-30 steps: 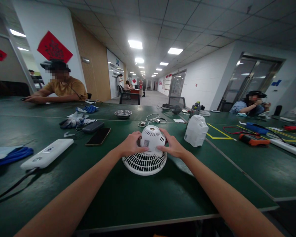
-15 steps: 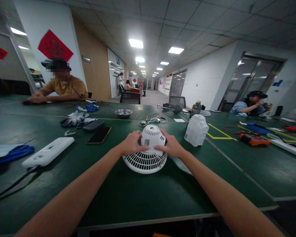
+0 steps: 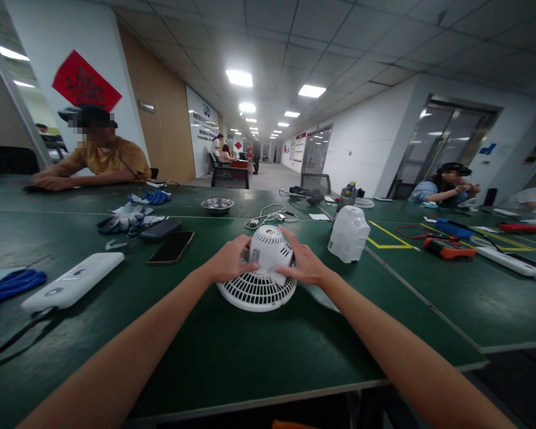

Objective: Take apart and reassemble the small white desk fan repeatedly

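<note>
A white motor housing (image 3: 271,247) stands on a round white fan grille (image 3: 256,293) lying on the green table (image 3: 268,351). My left hand (image 3: 230,260) holds the housing's left side, thumb at its front and the other fingertips partly hidden behind it. From the right, my right hand (image 3: 304,260) grips the same housing, with its thumb low at the front and its index finger raised beside the top. A second white plastic housing (image 3: 349,233) stands upright to the right.
Left of my hands lie a phone (image 3: 171,247), a power bank (image 3: 74,283) and gloves (image 3: 127,217). A metal bowl (image 3: 217,205) and a white cable (image 3: 272,215) are beyond. An orange multimeter (image 3: 449,249) lies right. Two people sit across the table.
The whole view has shifted slightly to the right. My right index finger has lifted and spread away from the housing's top; both hands remain around the housing.
</note>
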The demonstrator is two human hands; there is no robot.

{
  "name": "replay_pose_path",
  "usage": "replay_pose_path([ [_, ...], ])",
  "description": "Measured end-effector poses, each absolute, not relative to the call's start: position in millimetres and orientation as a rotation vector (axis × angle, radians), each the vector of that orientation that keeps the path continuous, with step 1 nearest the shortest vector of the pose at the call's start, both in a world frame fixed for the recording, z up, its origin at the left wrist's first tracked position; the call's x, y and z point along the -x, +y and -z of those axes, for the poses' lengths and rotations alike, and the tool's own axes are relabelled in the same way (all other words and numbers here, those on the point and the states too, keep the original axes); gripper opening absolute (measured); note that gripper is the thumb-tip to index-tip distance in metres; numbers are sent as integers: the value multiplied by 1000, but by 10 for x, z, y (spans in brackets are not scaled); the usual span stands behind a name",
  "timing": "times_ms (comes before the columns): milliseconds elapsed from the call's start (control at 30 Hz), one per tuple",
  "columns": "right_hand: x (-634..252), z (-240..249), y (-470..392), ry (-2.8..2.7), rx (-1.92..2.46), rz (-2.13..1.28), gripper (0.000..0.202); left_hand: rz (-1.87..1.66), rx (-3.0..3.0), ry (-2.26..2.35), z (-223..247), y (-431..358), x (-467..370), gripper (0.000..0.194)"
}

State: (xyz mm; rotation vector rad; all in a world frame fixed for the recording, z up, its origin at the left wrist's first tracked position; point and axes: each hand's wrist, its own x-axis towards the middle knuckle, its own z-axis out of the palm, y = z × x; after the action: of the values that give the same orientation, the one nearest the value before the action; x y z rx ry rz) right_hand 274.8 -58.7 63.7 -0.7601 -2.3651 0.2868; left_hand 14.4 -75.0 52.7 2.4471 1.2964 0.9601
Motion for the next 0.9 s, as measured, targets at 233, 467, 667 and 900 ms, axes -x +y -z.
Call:
replay_pose_path([
  [233, -2770, -651, -636, -2395, 690, -554, 85, -1008, -2418, 1129, -554, -896, -271, 117],
  [467, -2748, -673, -659, -2401, 686, -558, 88, -1098, -2430, 1195, -593, -979, -455, 112],
  [667, -2732, -694, -665, -2399, 699, -540, 93, -1101, -2387, 1226, -620, -999, -443, 103],
  [900, -2730, -729, -691, -2416, 727, -575, 90, -951, -2439, 1086, -729, -1052, -350, 116],
])
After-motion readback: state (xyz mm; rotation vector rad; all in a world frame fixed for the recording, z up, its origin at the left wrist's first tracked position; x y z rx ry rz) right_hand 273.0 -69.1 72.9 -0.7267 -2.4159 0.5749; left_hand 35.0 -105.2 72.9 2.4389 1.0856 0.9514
